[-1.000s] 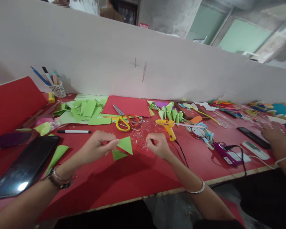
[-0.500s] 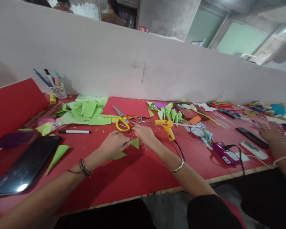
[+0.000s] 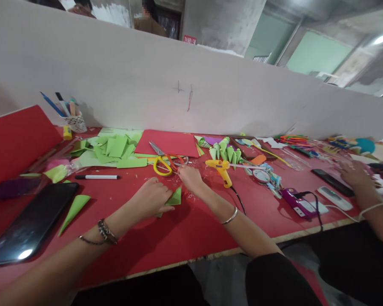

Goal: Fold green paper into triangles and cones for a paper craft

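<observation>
My left hand [image 3: 155, 197] is over the red tabletop, fingers curled and thumb out to the side, holding a small green paper piece [image 3: 176, 197] that shows past the fingertips. A second bit of green paper shows partly under that hand. My right hand [image 3: 190, 177] is closed beside the scissors [image 3: 162, 165], which have yellow and orange handles. Its fingertips are hidden, so what they hold cannot be made out. A yellow glue gun [image 3: 221, 171] lies to the right of this hand. Left of my left forearm lies a rolled green paper cone [image 3: 75, 211].
A black phone [image 3: 35, 221], a marker [image 3: 97, 177] and cut green paper [image 3: 116, 148] lie at left. Red sheets [image 3: 167, 143] and green cones [image 3: 225, 151] are at the back. A purple power adapter [image 3: 296, 204] and another person's hand [image 3: 354, 174] are at right.
The green paper at my left hand has shifted down and left, and the left thumb now sits lower, away from the fingers. My right hand stays by the scissors. The view has shifted slightly.
</observation>
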{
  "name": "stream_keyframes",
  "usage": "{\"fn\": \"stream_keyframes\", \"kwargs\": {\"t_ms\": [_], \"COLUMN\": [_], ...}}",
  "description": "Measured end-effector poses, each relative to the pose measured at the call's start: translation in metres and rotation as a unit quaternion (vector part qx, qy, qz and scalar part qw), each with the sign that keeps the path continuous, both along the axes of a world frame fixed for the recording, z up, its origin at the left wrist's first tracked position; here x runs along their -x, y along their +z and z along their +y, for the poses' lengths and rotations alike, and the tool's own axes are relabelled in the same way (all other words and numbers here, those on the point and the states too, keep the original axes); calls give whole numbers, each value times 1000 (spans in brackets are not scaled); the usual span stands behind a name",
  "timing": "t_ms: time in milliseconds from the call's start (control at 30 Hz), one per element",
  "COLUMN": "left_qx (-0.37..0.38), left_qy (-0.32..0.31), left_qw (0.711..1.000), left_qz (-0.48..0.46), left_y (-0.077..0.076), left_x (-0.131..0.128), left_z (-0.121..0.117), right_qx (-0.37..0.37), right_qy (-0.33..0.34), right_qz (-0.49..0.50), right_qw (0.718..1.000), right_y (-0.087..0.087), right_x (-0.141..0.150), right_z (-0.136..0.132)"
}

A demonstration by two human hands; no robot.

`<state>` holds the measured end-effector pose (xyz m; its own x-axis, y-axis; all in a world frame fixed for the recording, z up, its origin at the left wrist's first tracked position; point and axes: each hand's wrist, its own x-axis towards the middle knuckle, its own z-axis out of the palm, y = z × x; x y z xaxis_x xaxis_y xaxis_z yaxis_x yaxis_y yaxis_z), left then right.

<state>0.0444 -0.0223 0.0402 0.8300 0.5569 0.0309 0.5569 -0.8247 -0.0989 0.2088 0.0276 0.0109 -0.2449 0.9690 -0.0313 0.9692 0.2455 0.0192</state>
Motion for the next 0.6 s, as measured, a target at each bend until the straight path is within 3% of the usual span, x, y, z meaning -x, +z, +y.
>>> {"fn": "stream_keyframes", "kwargs": {"t_ms": [333,600], "left_qx": [47,62], "left_qy": [72,65], "left_qw": [995,995], "left_qz": [49,42], "left_y": [-1,-4], "left_x": [8,14], "left_z": [-11,-11], "right_qx": [25,36], "right_qy": [-13,-5], "right_qz": [-29,-32], "right_qw": [999,999], "right_y": [6,15], "right_x": [0,-17], "right_z": [4,-9]}}
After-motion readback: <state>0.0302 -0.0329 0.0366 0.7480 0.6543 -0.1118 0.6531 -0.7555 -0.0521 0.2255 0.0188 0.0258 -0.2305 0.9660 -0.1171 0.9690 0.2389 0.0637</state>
